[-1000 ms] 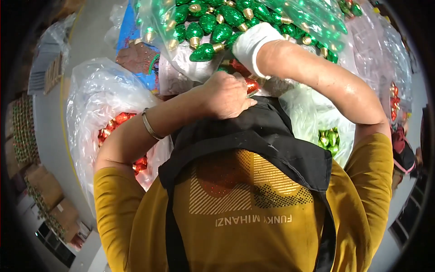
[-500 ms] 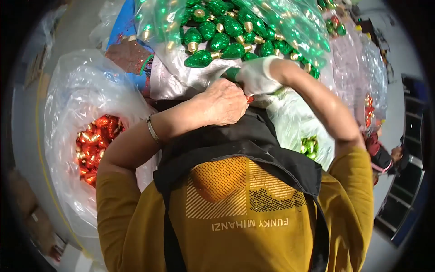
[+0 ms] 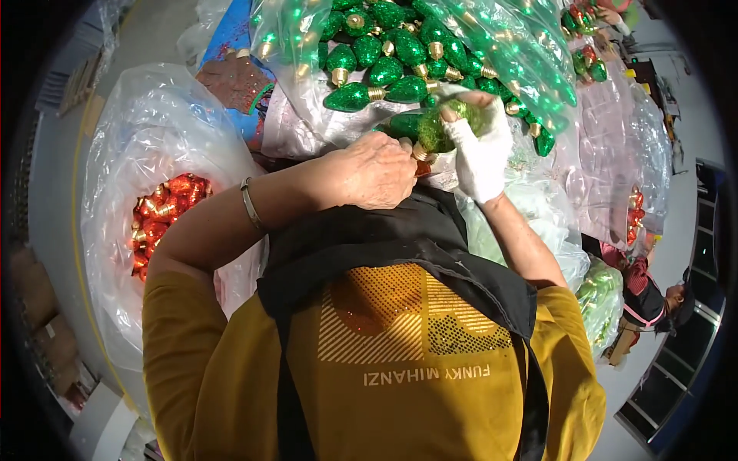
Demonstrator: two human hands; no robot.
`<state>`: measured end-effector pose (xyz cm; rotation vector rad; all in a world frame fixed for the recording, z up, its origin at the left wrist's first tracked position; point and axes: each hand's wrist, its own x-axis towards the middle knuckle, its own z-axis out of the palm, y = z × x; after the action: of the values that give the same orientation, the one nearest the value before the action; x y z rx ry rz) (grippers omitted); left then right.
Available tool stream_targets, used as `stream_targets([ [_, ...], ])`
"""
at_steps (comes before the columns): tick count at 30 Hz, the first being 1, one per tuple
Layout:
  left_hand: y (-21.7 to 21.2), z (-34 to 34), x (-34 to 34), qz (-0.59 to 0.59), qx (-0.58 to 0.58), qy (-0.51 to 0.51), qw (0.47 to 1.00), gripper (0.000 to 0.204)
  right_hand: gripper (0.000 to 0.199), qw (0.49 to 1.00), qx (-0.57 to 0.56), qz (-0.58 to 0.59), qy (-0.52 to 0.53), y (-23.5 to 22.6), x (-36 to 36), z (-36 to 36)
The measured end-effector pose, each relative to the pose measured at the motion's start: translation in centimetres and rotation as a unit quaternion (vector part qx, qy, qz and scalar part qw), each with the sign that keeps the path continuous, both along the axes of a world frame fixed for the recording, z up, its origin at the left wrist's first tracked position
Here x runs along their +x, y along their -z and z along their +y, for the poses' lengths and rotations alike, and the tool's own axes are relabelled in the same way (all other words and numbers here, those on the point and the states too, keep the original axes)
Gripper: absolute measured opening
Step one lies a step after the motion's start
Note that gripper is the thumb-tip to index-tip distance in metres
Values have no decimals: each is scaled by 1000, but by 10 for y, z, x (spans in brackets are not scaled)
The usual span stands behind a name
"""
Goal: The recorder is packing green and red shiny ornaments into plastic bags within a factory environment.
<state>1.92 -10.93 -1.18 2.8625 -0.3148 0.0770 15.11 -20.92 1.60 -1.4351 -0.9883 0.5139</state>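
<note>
My left hand (image 3: 375, 173), bare with a bangle on the wrist, is closed in front of the black apron. From its far side sticks a dark green glitter bulb ornament (image 3: 403, 124), and a bit of a red ornament (image 3: 423, 167) shows by its fingers. My right hand (image 3: 483, 150), in a white fingerless glove, grips a light green glitter bulb ornament (image 3: 438, 132) with its gold cap toward the left hand. How the caps meet in the left fingers is hidden. Just beyond lies a heap of dark green bulb ornaments (image 3: 387, 71) with gold caps, partly under clear plastic.
At left stands a clear plastic bag (image 3: 115, 169) of red ornaments (image 3: 157, 219). A brown cloth glove (image 3: 234, 83) lies on a blue surface at far left. Pale plastic bags (image 3: 530, 211) are at my right. Another person (image 3: 646, 288) is at far right; ornament clusters (image 3: 588, 65) lie at back right.
My right hand has turned and drawn back to the right; the light green bulb now shows in it. My left hand has stayed nearly in place, still closed.
</note>
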Motion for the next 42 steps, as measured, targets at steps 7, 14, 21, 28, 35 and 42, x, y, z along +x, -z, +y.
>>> stream_targets([
  [7,-8,0,-18,-70,157,15,985,21,32,983,-102,-152,3,1,0,-22],
  [14,10,-1,-11,-53,70,-12,996,20,29,914,-152,-365,-90,-22,9,-29],
  [21,42,11,-4,-265,280,62,921,26,21,742,-412,-463,-257,-58,19,1],
  [28,21,5,1,-123,1,13,992,24,20,703,-451,-453,-313,-66,32,17],
  [35,18,12,7,-27,-38,74,996,16,20,816,-295,-483,-119,-65,3,-7],
  [42,19,16,-1,-65,29,93,993,14,17,836,-197,-511,14,-56,-15,-25],
])
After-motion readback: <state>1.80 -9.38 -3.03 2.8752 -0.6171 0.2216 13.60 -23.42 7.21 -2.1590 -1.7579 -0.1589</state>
